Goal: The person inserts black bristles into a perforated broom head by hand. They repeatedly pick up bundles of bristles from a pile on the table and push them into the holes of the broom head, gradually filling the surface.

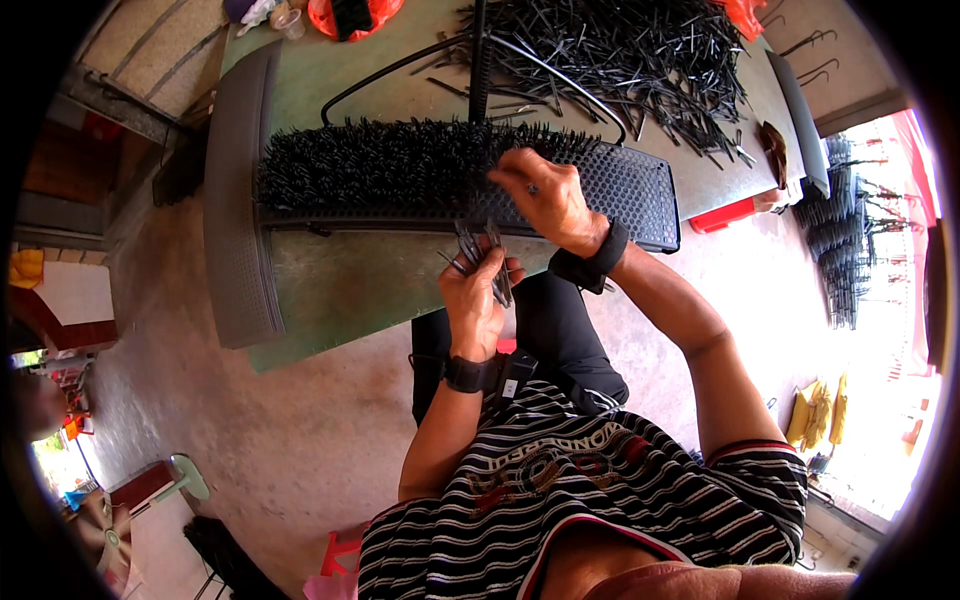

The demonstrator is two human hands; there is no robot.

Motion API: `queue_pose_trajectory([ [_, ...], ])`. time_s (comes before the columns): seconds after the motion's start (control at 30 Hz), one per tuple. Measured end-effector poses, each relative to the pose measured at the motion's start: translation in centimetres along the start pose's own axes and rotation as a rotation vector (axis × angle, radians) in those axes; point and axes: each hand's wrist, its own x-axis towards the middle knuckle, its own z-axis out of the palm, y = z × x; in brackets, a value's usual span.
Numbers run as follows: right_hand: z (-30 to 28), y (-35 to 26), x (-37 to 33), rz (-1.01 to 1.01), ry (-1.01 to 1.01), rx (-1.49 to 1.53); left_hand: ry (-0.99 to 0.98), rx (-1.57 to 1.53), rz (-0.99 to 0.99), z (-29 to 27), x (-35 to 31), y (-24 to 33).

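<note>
My left hand [474, 300] is closed around a small bundle of thin grey-black strips [466, 243], held just off the near edge of a long black perforated panel [632, 195]. Dense black curled tufts [365, 165] cover the panel's left and middle parts; its right end shows bare mesh. Over the border between tufts and bare mesh is my right hand [556, 205], fingers pinched together at the surface. Whatever lies between those fingertips is too small and blurred to make out. Behind the panel rises a black wire frame [575, 72] with an upright post.
A big heap of loose black strips [650, 60] covers the far right of the green table [345, 295]. A grey curved panel [238, 200] borders its left side. An orange-red bag [385, 18] and plastic cup [290, 24] sit at the far left. Black racks [838, 235] stand at right.
</note>
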Motion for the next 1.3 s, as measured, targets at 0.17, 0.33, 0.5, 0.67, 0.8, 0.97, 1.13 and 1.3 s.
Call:
queue_pose_trajectory([
  [0.17, -0.8, -0.1, 0.6, -0.201, -0.18, -0.227, -0.003, 0.002, 0.017, -0.4, 0.2, -0.2],
  [0.33, -2.1, -1.8, -0.2, 0.23, -0.323, -0.131, -0.006, -0.029, 0.019, -0.2, 0.2, -0.2],
  [0.5, -2.5, -1.6, -0.8, 0.67, -0.461, 0.291, -0.014, -0.018, 0.011, 0.0, 0.2, -0.5],
  [0.67, -1.8, -2.5, 0.1, 0.501, 0.045, 0.416, 0.02, -0.042, -0.01, -0.2, 0.3, -0.5],
  [0.8, -0.8, -2.5, -0.1, 0.35, 0.09, 0.315, 0.031, -0.038, 0.016, -0.3, 0.3, -0.4],
  [0.97, 0.2, -1.1, -0.6, 0.156, 0.037, 0.195, 0.036, -0.04, 0.021, 0.0, 0.0, 0.0],
  [1.13, -0.4, -0.8, 0.4, -0.112, -0.198, -0.129, 0.028, -0.041, 0.033, -0.2, 0.0, -0.1],
  [1.3, -1.3, -0.9, 1.3, -0.174, -0.265, -0.22, -0.004, -0.001, 0.047, -0.2, -0.2, 0.0],
])
